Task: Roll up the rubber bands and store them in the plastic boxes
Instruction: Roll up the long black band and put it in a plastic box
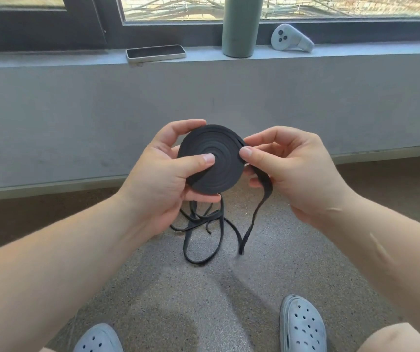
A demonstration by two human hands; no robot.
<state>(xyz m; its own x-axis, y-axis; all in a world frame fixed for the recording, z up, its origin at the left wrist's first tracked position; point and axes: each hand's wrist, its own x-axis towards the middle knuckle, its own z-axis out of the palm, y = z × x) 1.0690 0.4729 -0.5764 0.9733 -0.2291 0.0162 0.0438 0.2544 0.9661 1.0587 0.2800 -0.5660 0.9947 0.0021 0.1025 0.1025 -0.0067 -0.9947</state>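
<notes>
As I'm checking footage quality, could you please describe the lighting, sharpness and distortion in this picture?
Head view: soft daylight, bright at the window, faint shadows on the floor. Head view: the left hand, right hand and black band are sharp. Head view: forearms swell toward the lower corners, a wide-angle stretch.

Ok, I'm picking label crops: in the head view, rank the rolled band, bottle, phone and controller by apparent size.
1. The rolled band, though nearest the camera.
2. The bottle, top cut off by the frame.
3. The phone and controller: too alike to rank.
</notes>
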